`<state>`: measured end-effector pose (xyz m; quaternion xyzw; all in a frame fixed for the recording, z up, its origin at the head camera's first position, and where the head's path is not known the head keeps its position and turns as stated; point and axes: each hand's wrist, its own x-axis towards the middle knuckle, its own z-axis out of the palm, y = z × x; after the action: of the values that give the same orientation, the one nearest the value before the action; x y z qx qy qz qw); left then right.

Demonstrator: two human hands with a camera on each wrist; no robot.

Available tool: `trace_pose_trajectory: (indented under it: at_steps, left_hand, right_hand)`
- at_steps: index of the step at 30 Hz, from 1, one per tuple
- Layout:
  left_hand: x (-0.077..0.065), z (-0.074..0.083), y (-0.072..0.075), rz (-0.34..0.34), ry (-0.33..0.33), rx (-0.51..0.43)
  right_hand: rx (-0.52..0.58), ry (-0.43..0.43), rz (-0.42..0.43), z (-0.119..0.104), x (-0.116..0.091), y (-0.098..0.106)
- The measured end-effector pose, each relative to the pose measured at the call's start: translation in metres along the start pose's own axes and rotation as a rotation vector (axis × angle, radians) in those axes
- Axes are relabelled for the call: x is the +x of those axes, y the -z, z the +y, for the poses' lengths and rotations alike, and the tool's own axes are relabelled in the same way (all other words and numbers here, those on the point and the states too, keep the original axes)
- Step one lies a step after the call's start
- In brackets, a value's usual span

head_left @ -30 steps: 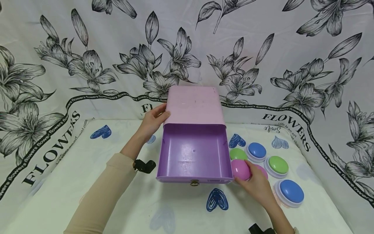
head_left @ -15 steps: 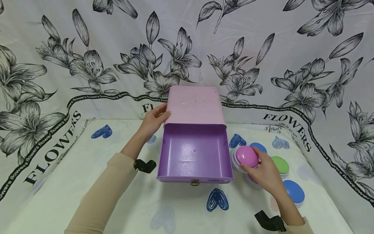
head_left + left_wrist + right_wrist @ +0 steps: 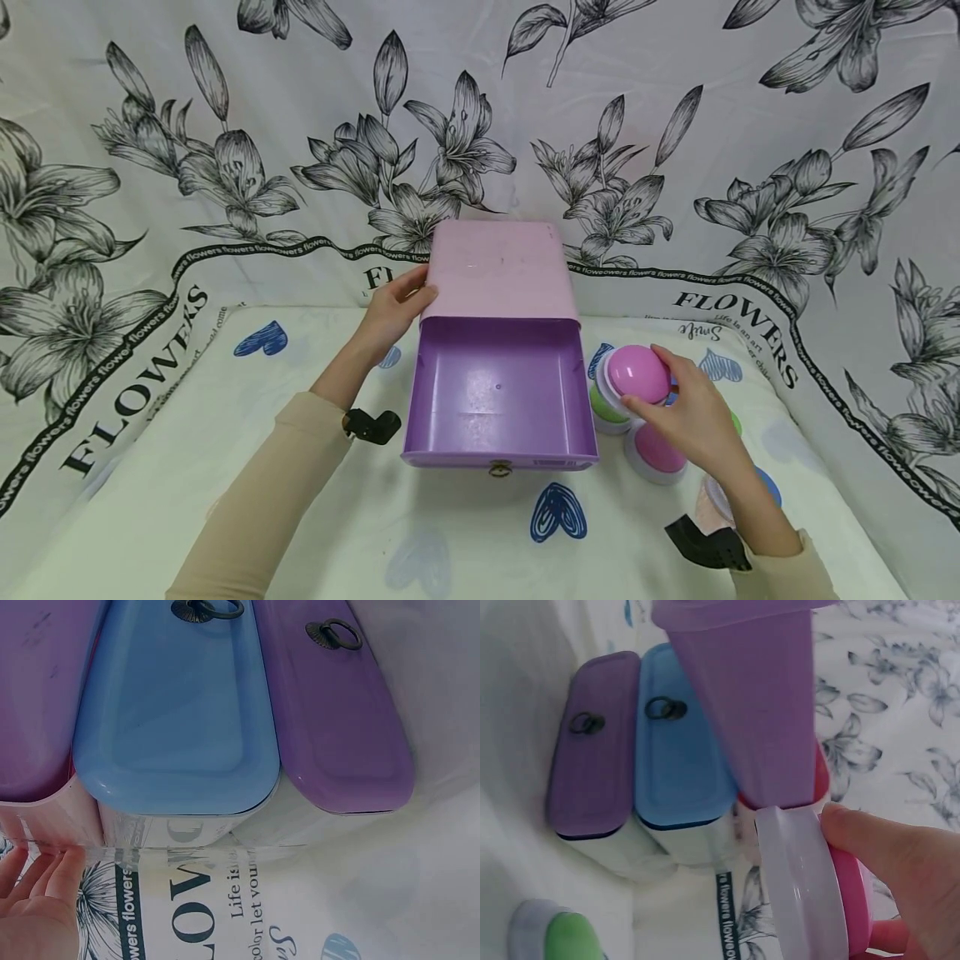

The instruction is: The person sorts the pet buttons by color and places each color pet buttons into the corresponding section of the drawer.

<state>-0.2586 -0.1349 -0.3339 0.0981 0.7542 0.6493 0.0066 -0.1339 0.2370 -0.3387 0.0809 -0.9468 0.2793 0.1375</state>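
Observation:
A pink-topped chest [image 3: 495, 271] stands at the middle of the head view with its purple drawer [image 3: 495, 392] pulled out, bare inside. Against the chest's left side rests my left hand [image 3: 393, 308], its fingers [image 3: 64, 874] extended along the pink wall in the left wrist view. My right hand [image 3: 697, 412] pinches a round white tub with a domed pink lid [image 3: 637, 372] between thumb and fingers, tilted, just right of the drawer. In the right wrist view its white base [image 3: 802, 877] faces the drawer.
Under the open drawer sit a closed blue drawer [image 3: 180, 712] and a closed purple drawer [image 3: 341, 712], with ring pulls. On the heart-print cloth [image 3: 480, 550], right of the chest, lie a green-lidded tub [image 3: 603, 408], another pink-lidded tub [image 3: 658, 447] and others partly behind the right hand.
My right hand has lifted the pink-lidded tub off the group beside the drawer, moving it up and slightly right. The left hand and the chest stay put.

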Motion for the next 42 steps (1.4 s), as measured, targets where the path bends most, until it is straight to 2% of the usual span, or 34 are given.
trace_pose_trajectory:
  at_steps: [11, 22, 27, 34, 42]
  left_hand:
    - [0.0, 0.0, 0.0, 0.004, 0.001, 0.011]
    - [-0.001, 0.001, -0.001, 0.015, 0.001, -0.007]
    - [-0.001, 0.001, -0.001, 0.007, -0.004, -0.001]
    - [0.0, 0.0, -0.001, 0.007, -0.005, -0.004]
    - [0.0, -0.001, 0.0, 0.006, -0.007, -0.005]
  right_hand:
    - [-0.029, 0.028, -0.021, -0.02, 0.011, 0.025]
    - [0.003, 0.11, -0.066, -0.057, 0.018, 0.033]
    - [0.039, 0.138, -0.106, -0.075, 0.022, 0.03]
    - [0.034, 0.16, -0.166, -0.096, 0.032, 0.017]
    - [0.014, 0.231, -0.232, -0.116, 0.044, 0.002]
